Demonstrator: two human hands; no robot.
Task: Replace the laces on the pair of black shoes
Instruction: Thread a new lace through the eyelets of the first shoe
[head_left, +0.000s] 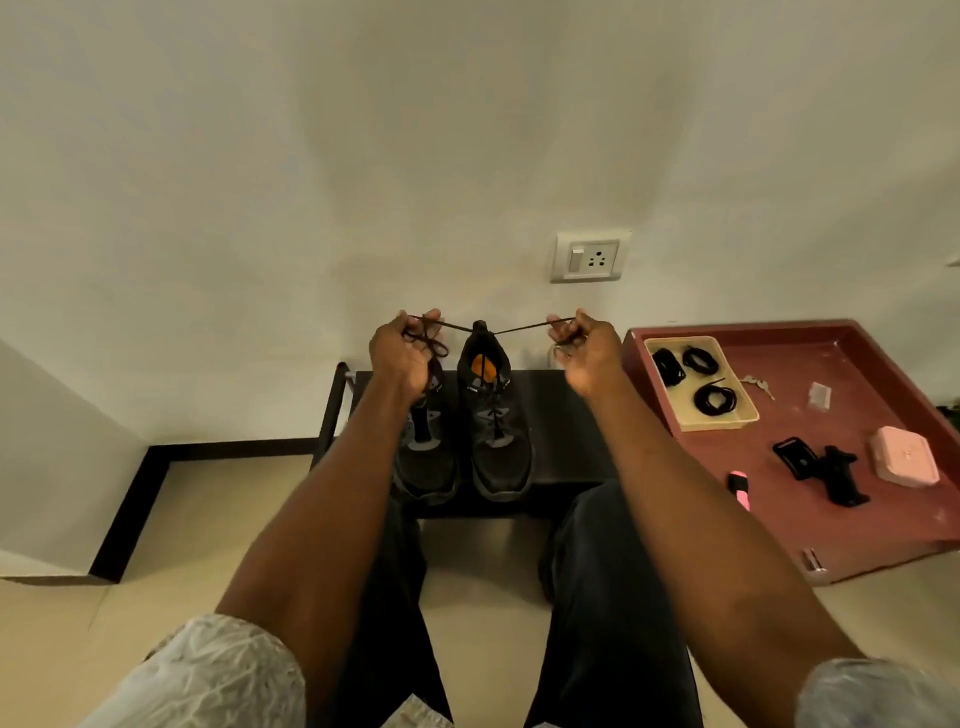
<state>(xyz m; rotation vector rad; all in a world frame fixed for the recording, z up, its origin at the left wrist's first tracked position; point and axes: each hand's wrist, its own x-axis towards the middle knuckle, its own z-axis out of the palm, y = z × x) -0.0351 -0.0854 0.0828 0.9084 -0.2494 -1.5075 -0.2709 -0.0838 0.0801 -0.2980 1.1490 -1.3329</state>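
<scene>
step in hand: lace (519, 328) on the right shoe (496, 421) is being pulled taut, looks like tightening or tying off
left hand (404, 353): fingers curled round one lace end
right hand (584, 353): other end pinched
shoes: both parked on the black bench (566, 415), near the wall
next: probably the left shoe (427, 457) gets laced, spare laces (696, 374) sit in the tray (698, 382) on the right

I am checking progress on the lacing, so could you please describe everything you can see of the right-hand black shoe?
The right-hand shoe is a black sports shoe with grey patches and an orange lining, standing on a dark low bench beside its pair. A dark lace runs from its top to both hands: left hand, right hand, pulled taut.
</scene>
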